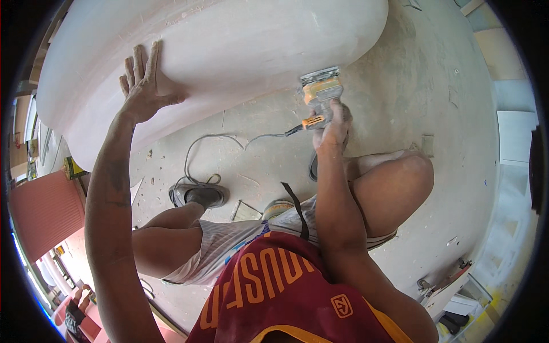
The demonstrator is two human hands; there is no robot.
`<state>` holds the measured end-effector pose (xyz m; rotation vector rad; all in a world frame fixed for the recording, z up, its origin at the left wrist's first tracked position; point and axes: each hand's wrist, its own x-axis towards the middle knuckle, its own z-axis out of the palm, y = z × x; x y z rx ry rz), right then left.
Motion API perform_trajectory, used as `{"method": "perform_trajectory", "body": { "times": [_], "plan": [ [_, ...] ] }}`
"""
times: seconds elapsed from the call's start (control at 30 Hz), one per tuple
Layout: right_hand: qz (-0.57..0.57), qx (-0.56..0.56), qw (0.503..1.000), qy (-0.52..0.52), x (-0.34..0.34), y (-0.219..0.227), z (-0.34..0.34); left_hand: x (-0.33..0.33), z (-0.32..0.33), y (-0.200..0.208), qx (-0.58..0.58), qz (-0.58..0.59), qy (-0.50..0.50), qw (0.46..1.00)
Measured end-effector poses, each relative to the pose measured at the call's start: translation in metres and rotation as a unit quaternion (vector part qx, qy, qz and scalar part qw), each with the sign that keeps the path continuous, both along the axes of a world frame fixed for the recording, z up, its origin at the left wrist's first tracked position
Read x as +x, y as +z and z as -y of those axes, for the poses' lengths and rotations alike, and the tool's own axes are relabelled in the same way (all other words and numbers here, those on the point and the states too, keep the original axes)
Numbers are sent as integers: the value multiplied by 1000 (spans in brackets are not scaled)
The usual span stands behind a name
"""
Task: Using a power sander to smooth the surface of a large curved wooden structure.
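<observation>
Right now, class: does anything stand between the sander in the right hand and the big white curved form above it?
Nothing visible does. The right hand holds the yellow sander right at the lower edge of the white form. Its cord trails away across the floor, and the left hand rests flat on the form, off to the side.

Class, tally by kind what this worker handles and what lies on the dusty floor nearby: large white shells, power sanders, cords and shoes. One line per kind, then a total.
Large white shell, under the flat left hand: 1
Power sander, gripped by the right hand: 1
Grey cord on the floor: 1
Shoe clearly seen: 1
Total: 4
</observation>
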<state>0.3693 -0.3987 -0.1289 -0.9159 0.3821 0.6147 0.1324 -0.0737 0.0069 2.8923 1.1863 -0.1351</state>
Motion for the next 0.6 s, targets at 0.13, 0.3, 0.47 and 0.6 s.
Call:
{"method": "perform_trajectory", "body": {
  "times": [0.13,0.3,0.47,0.6],
  "plan": [
    [34,-16,999,13,-53,-39,-17,4,2,3,-10,3,-11,1000],
    [-41,-40,998,-3,-93,-51,-37,3,4,5,-21,-27,21,999],
    [57,-12,998,21,-40,-41,-17,3,3,4,-20,-22,16,999],
    [84,-57,995,-17,6,-18,-2,5,4,3,-11,-13,7,1000]
  ]
}}
